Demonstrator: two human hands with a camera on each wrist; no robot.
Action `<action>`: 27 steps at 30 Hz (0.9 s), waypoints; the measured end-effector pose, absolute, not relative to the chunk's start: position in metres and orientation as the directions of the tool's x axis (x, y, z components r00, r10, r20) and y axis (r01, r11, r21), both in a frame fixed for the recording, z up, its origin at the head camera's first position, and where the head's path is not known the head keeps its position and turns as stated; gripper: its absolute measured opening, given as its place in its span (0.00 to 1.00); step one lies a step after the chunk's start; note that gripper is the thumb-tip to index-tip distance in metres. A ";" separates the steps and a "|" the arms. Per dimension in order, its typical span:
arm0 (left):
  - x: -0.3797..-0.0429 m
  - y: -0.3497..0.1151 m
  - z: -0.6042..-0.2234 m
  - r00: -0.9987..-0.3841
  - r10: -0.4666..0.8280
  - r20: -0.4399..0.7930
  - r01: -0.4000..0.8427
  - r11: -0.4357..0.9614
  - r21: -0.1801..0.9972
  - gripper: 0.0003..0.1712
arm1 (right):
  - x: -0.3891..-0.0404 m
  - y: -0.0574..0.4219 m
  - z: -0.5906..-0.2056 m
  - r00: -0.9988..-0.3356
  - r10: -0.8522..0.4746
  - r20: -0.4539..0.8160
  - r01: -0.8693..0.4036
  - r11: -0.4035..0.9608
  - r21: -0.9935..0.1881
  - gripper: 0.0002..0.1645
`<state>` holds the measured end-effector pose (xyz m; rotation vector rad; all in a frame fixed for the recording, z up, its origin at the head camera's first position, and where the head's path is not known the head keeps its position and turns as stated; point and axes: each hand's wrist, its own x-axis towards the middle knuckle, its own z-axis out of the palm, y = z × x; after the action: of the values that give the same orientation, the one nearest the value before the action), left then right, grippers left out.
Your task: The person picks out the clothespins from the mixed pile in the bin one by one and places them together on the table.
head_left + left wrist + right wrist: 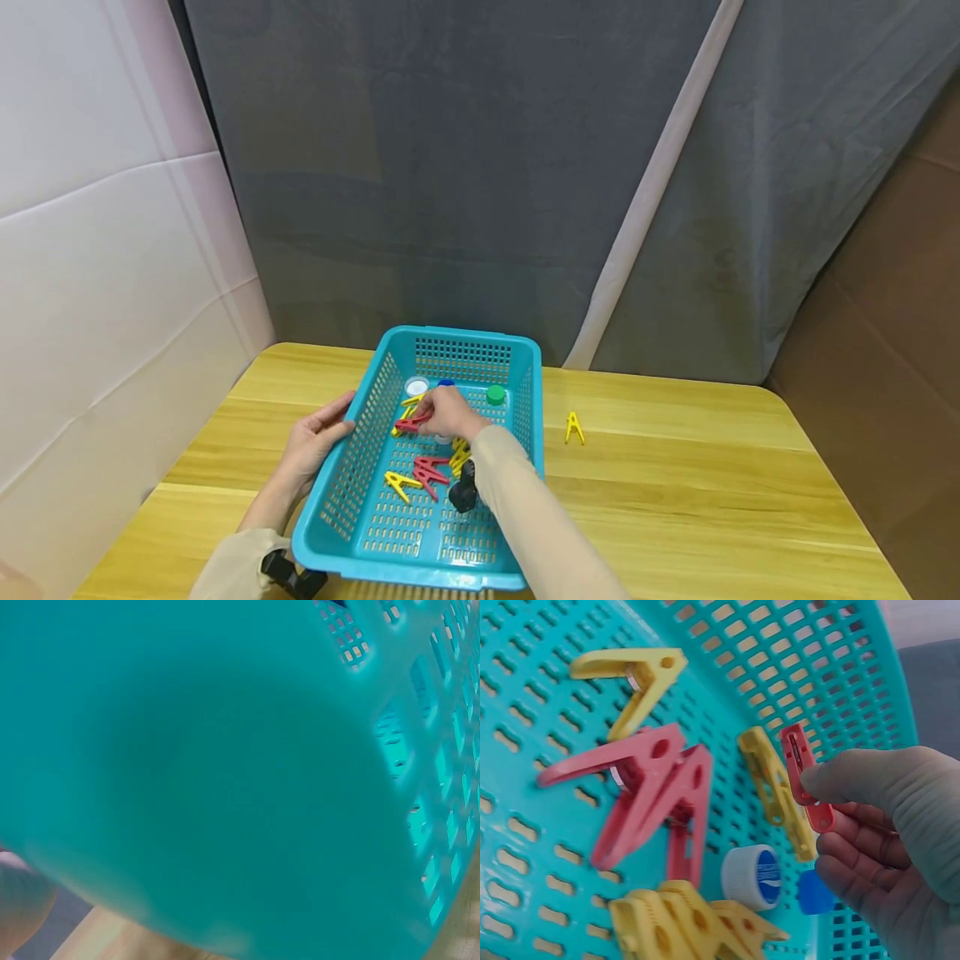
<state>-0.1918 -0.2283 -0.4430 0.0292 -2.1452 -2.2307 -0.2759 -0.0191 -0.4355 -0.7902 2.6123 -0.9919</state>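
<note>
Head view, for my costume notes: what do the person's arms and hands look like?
Plain beige fabric sleeves cover both arms down to the wrists, with no markings visible. A small, chunky black device sits near each wrist. The left hand and right hand wear no gloves.

The left arm (275, 502) slants in from the near left, the left hand (311, 439) angled far and rightward, thumb (341, 429) apart from its fingers (336, 407). The right arm (543, 521) slants from near right toward far left; the right hand (448, 411), back turned up, is pinching, lower fingers bent.
</note>
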 end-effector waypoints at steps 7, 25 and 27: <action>-0.192 -0.228 -0.442 -0.999 -0.052 0.012 0.014 -0.042 0.999 0.33 | -0.277 -0.009 -0.421 -0.838 -0.545 0.032 -0.435 0.630 -0.643 0.11; -0.192 -0.226 -0.443 -0.998 -0.053 0.033 0.037 -0.073 0.997 0.33 | -0.273 0.026 -0.386 -0.873 -0.473 0.120 -0.431 0.631 -0.645 0.13; -0.192 -0.226 -0.443 -0.998 -0.052 0.030 0.034 -0.075 0.997 0.34 | -0.272 0.031 -0.383 -0.874 -0.466 0.139 -0.439 0.632 -0.639 0.13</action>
<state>-0.1920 -0.2257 -0.4434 0.0204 -2.0955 -2.2621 -0.2716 0.0312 -0.3827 -0.7775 2.8022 -1.0809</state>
